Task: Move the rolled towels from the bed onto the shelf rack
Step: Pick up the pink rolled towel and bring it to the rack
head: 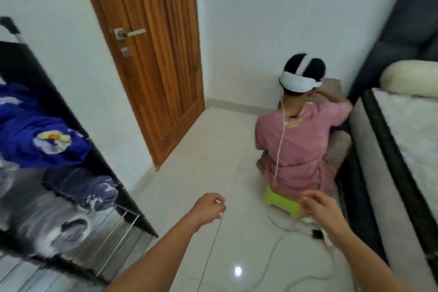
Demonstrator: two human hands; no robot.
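— Blue towel up on the rack, is that yours?

— It lies on the upper shelf, bunched, with a pale flower print. A darker purple roll sits on the shelf below it, and a grey roll lies lower still, blurred.

— And your hands?

— Both are out over the tiled floor, carrying no towel. My left hand is curled nearly closed, fingertips pinched on a thin cord that hangs down from it. My right hand is loosely curled, fingers bent; I cannot tell if it grips anything.

— Where is the bed?

— The bed runs along my right, its mattress bare where I can see it, with a cream pillow at the far end.

— Who is that ahead?

— A person in a pink shirt sits on a green stool beside the bed, back to me, wearing a white headband device. White cables trail across the floor behind the stool. The wooden door stands shut on the left.
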